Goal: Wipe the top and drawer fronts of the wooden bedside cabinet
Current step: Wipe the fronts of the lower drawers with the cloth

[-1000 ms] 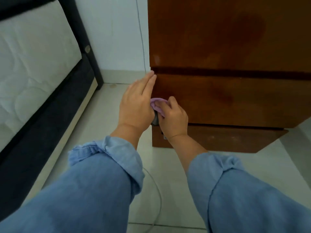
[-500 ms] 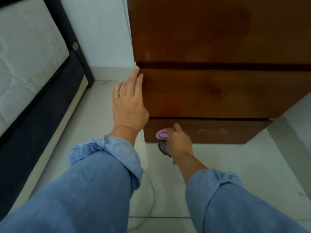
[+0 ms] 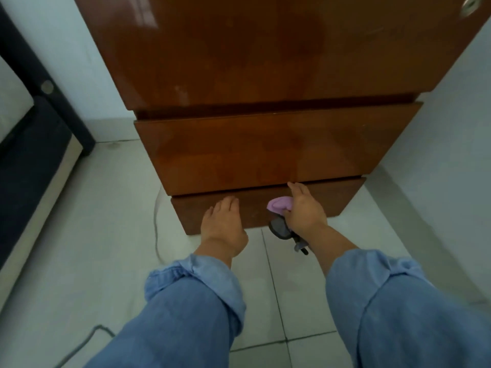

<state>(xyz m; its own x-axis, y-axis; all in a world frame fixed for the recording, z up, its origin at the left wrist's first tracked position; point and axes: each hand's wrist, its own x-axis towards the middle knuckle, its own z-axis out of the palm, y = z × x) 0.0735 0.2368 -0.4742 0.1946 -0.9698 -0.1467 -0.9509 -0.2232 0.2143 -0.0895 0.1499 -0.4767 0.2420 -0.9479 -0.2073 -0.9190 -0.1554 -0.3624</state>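
The right hand [image 3: 303, 211] pinches a soft purple cloth [image 3: 279, 204], bunched and pliable, against the cabinet [image 3: 239, 150]'s bottom panel; the left hand [image 3: 221, 224] rests flat, fingers straight, near the panel's left corner.
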